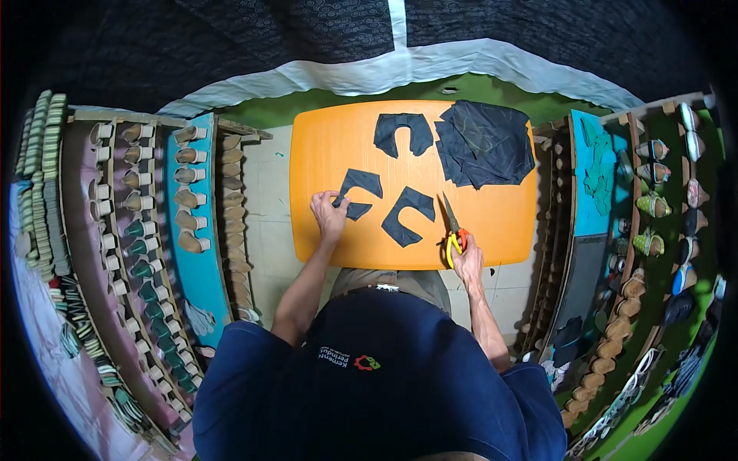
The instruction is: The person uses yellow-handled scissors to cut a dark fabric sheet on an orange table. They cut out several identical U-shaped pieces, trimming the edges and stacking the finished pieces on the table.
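Note:
My left hand pinches the left edge of a dark U-shaped fabric piece lying on the orange table. In my right hand is a pair of scissors with red and yellow handles, its blades pointing away from me over the table. Between the hands lies a second U-shaped fabric piece, its opening turned to the right. Farther back rests a third U-shaped piece with its opening toward me. Beside it, at the far right, a heap of dark fabric is spread out.
Racks of shoe lasts and shoe parts stand on the left. More racks with finished-looking shoes line the right side. Behind the table hang a dark patterned cloth and a white cloth. Pale floor tiles show beside the table.

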`<control>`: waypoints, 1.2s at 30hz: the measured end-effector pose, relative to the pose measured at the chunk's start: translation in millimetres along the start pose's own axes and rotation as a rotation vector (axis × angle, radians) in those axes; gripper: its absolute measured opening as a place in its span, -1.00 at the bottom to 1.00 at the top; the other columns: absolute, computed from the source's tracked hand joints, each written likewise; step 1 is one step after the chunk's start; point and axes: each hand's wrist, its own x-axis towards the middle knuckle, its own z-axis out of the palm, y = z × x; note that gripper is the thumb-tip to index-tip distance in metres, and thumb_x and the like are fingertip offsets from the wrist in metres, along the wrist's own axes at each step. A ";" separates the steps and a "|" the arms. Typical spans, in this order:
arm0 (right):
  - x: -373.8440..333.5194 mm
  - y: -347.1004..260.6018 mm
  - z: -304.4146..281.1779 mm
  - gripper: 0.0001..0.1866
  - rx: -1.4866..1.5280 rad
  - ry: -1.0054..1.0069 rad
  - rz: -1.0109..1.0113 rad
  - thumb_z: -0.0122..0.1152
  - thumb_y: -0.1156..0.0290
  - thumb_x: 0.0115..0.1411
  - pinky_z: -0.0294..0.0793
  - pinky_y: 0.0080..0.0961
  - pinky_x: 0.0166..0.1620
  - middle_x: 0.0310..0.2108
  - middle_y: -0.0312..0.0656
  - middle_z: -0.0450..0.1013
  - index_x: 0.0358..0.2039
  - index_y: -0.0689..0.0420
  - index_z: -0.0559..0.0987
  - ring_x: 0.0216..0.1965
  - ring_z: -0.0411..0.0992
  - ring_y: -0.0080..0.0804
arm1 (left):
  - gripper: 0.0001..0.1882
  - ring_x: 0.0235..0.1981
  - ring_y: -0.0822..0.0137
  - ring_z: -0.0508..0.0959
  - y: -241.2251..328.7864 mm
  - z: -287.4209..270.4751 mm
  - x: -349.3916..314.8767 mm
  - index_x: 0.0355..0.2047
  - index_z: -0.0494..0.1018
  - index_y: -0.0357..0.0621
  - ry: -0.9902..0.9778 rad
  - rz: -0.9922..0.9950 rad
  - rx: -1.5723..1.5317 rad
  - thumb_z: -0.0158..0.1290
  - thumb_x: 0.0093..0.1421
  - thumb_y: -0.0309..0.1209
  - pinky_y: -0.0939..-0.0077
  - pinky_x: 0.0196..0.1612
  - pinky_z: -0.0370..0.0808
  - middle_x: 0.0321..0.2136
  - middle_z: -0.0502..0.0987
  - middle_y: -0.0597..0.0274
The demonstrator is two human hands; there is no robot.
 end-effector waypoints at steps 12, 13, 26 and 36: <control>6.9 -46.6 11.9 -0.36 0.536 -0.120 -0.149 0.50 0.01 0.05 0.44 -0.45 -0.12 -0.26 -0.28 0.46 -0.06 0.19 0.45 -0.25 0.41 -0.44 | -0.45 -0.11 0.39 0.57 142.6 -64.8 -37.5 0.09 0.44 -0.17 -0.868 -0.264 -1.044 0.25 0.06 -0.69 0.51 -0.02 0.56 0.04 0.50 0.15; 8.5 -50.3 13.9 -0.40 0.661 -0.210 -0.159 0.48 0.05 0.08 0.43 -0.48 -0.09 -0.24 -0.29 0.45 -0.07 0.18 0.44 -0.24 0.41 -0.46 | -0.45 -0.08 0.39 0.58 154.2 -68.8 -49.1 0.11 0.42 -0.20 -0.894 -0.236 -1.073 0.23 0.08 -0.70 0.50 0.02 0.57 0.05 0.49 0.15; 47.7 -55.6 -2.1 -0.55 0.605 -0.373 -0.301 0.56 0.39 0.01 0.35 -0.63 -0.25 -0.42 -0.43 0.29 -0.18 0.14 0.47 -0.39 0.27 -0.61 | -0.58 -0.20 0.47 0.62 133.7 -18.9 -113.3 0.10 0.44 -0.15 -0.604 -0.493 -1.135 0.21 0.23 -0.47 0.54 -0.15 0.63 -0.11 0.58 0.24; 94.5 -76.1 33.5 -0.47 -0.061 -0.050 -0.568 0.40 0.44 0.05 0.51 -0.17 -0.02 -0.11 0.05 0.55 0.06 0.19 0.47 -0.06 0.53 0.02 | -0.31 -0.01 -0.01 0.40 87.9 46.9 -109.2 0.13 0.44 -0.23 -0.048 -0.086 -0.131 0.37 0.00 -0.27 0.14 0.12 0.36 -0.08 0.41 -0.03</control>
